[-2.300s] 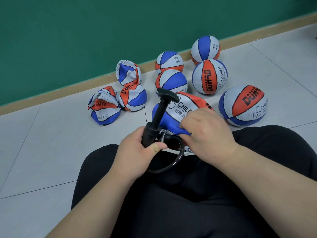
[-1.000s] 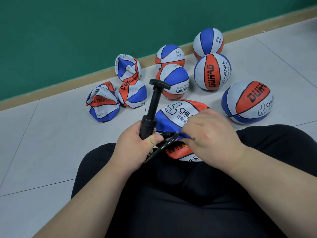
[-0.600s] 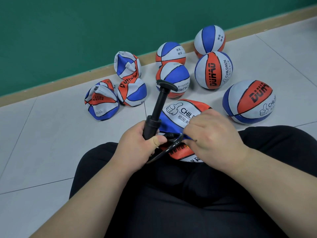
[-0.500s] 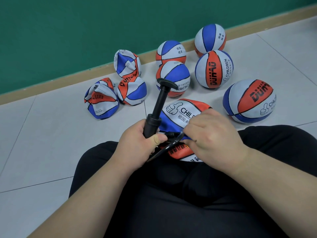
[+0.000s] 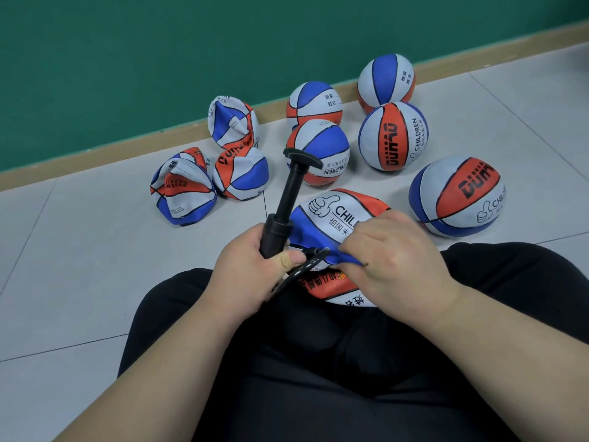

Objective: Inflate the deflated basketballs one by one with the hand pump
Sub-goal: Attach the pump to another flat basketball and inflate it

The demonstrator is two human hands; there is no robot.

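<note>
Needle fitting looks to be the step in hand. At centre frame the left hand (image 5: 251, 275) has its grip wrapped round the barrel of the pump (image 5: 288, 199), handle (image 5: 302, 156) up. The right hand (image 5: 395, 263) pinches a blue fold of the flat basketball (image 5: 334, 215) on the lap (image 5: 318, 362), beside the hose (image 5: 302, 267) end; whether the needle sits in the valve I cannot tell. Next it must be seated, then the right hand freed for the handle.
</note>
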